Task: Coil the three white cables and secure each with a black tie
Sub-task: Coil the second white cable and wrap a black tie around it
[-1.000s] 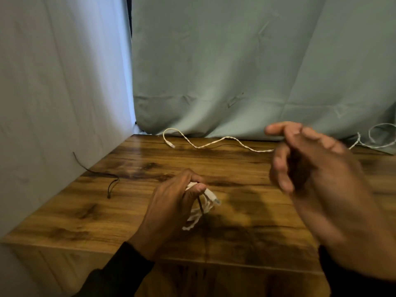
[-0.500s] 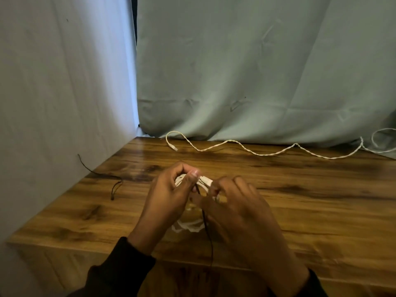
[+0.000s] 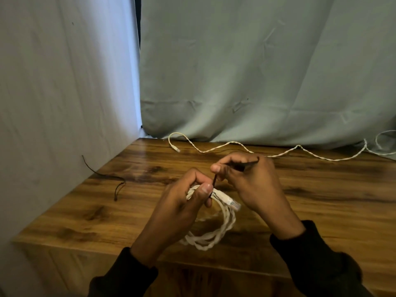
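Observation:
A coiled white cable (image 3: 214, 234) hangs over the wooden table (image 3: 321, 202), its plug end (image 3: 232, 203) sticking out to the right. My left hand (image 3: 182, 204) grips the top of the coil, thumb pressed on the strands. My right hand (image 3: 248, 181) pinches a thin black tie (image 3: 214, 179) that runs from the coil up through its fingers, the free end poking out past the knuckles. A second white cable (image 3: 235, 144) lies uncoiled along the back of the table. A loop of another white cable (image 3: 385, 133) shows at the far right edge.
Another black tie (image 3: 111, 179) lies on the table at the left, one end rising against the white cloth wall (image 3: 64, 93). A pale green curtain (image 3: 257, 71) hangs behind the table. The table's front edge is just under my wrists.
My right hand came in from the upper right, met the coil, and now pulls the black tie up and to the right. My left hand kept hold of the coil.

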